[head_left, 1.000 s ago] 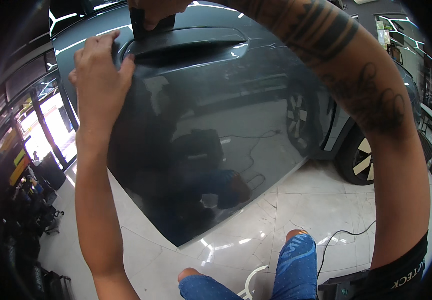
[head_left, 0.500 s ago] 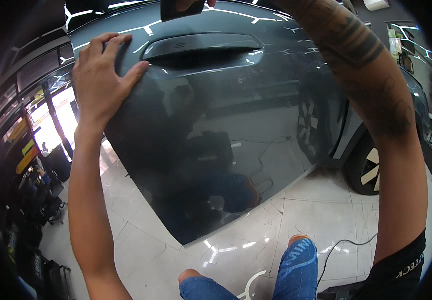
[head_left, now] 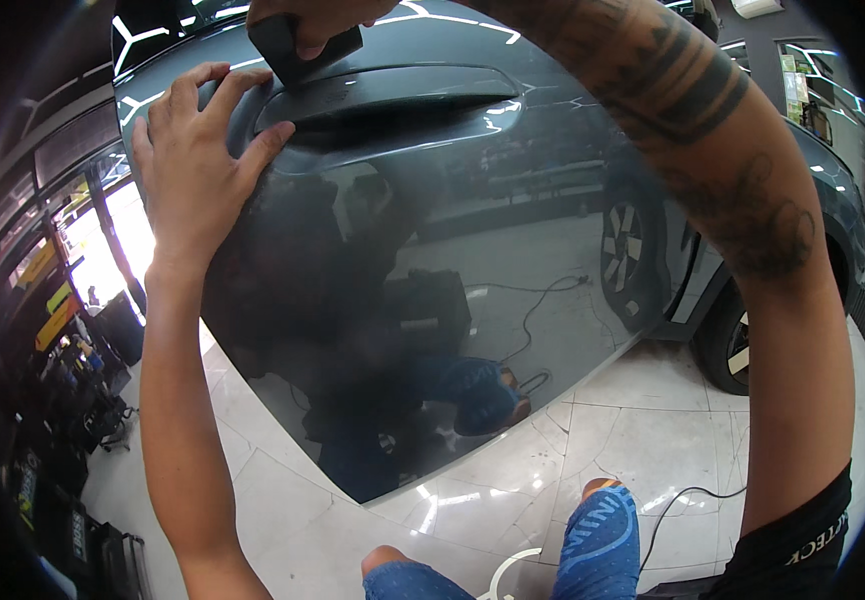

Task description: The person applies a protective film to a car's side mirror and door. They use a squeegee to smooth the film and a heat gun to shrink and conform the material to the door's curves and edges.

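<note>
The right hand (head_left: 328,15) comes in at the top edge, closed on a dark pad (head_left: 288,60), with the thumb pressed over its face; the other fingers are too cropped to tell how they grip. The pad sits just above the left part of the handle (head_left: 393,88), at a tilt, its lower edge at or very near the handle's top. Whether it touches the paint there cannot be told.

The left hand (head_left: 193,165) is spread, holding nothing. Its thumb tip rests at the handle's left end and its forefinger reaches up near the pad's left side; the palm lies by the door's left edge.

The pad looks thin, flat and light, easy to manage between thumb and fingers. It seems stiff enough to keep its squared shape, though its softness cannot be judged by eye. The best hold is likely high on its body, leaving the lower edge free.

The door (head_left: 513,240) is large, glossy and dark grey, probably heavy and rigid, with a slick finish that a hard corner could mark. The handle's long bar, over its shadowed hollow, offers the firmest grip; the smooth panel gives fingers little purchase, so flat fingertips suit it better.

Farther out, a wheel (head_left: 725,345) stands to the right, a black cord (head_left: 678,500) curves across the pale floor (head_left: 513,500), and the person's knees show below.
</note>
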The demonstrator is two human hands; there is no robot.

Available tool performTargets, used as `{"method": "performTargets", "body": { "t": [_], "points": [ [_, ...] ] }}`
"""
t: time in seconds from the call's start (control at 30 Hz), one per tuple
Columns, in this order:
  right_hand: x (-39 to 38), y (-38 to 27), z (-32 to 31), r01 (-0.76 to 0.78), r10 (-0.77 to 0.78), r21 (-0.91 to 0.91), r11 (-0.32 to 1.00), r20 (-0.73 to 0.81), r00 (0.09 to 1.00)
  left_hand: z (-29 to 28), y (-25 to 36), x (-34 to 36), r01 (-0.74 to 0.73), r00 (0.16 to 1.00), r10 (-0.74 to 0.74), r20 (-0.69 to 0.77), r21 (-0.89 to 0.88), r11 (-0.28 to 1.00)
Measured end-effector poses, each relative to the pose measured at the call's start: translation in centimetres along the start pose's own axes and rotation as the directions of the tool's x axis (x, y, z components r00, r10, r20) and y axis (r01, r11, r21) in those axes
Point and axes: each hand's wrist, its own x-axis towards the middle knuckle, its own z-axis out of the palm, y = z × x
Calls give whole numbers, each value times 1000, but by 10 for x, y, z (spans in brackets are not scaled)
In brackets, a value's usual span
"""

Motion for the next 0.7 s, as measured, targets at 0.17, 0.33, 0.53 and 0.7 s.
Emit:
{"method": "performTargets", "body": {
  "t": [0.17,0.33,0.53,0.7],
  "points": [
    [-11,3,5,28,-29,-24,999,-57,998,0,0,2,-69,997,67,-35,-64,996],
    [-26,-27,-17,-230,227,13,973,113,967,3,3,8,-16,1000,17,20,-43,999],
    [-30,-12,-8,-215,209,33,976,127,970,15,13,13,38,999,-37,-17,100,994],
    [-41,-5,-8,-162,151,67,985,143,978,21,22,11,66,998,-62,-30,161,985]
  ]
}}
